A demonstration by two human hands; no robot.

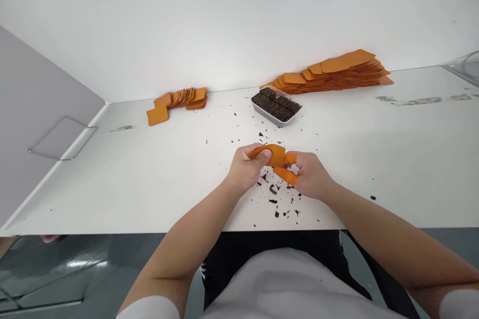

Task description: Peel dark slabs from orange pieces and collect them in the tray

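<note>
My left hand (245,167) is closed on a flat orange leather-like piece (275,155), its thumb pressed on the face of the piece. Close against the right edge of that piece is my right hand (312,174). Orange covers sit on its thumb and forefinger, which are slightly apart with nothing visible between them. Dark brown scraps (275,189) lie scattered on the white table under and around both hands. Beyond the hands stands a clear plastic tub (271,118) with rows of thin dark pieces (277,104) packed in it.
At the back left is a small group of orange pieces (179,98). A long fanned stack of orange pieces (333,75) leans along the wall at the back right. The white table (123,179) has a wire frame (63,139) at its left side.
</note>
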